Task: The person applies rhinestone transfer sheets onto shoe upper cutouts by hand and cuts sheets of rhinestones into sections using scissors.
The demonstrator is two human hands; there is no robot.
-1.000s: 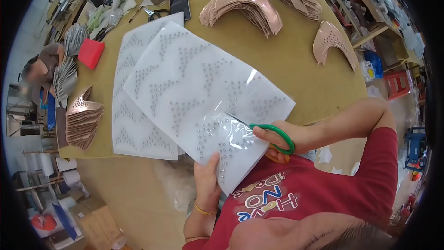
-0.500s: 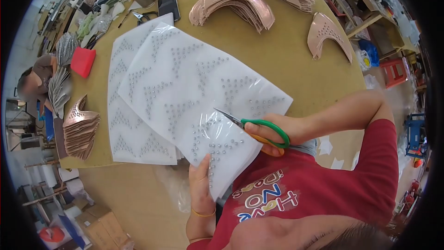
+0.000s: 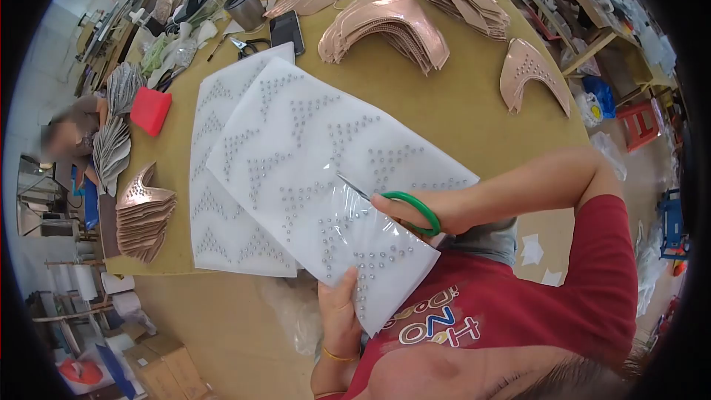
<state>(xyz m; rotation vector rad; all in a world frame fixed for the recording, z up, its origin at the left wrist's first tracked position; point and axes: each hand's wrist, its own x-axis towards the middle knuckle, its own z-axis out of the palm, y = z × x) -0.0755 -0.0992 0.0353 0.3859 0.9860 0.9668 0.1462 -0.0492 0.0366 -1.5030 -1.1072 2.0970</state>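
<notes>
My left hand (image 3: 341, 312) pinches the lower edge of a translucent white sheet (image 3: 315, 133) dotted with clusters of silvery rhinestones, thumb on top. My right hand (image 3: 422, 209) grips green-handled scissors (image 3: 409, 204), whose blades lie across the same sheet and point toward its middle. Fingers cover most of the second handle. The near end of the sheet hangs past the table edge in front of my red shirt. Under it, more rhinestone sheets (image 3: 215, 211) rest on the table.
On the table (image 3: 474, 111) lie stacks of copper-coloured curved pieces (image 3: 389, 26), a single studded piece (image 3: 529, 70), a phone (image 3: 286, 31), a metal mug (image 3: 244, 9), a second pair of scissors (image 3: 248, 48) and a red pouch (image 3: 150, 111). Another person (image 3: 78, 130) is at the far left.
The scissors and my right hand have moved further up-left across the sheet, and the orange handle has become mostly hidden. My left hand keeps its hold. The whole view has shifted slightly.
</notes>
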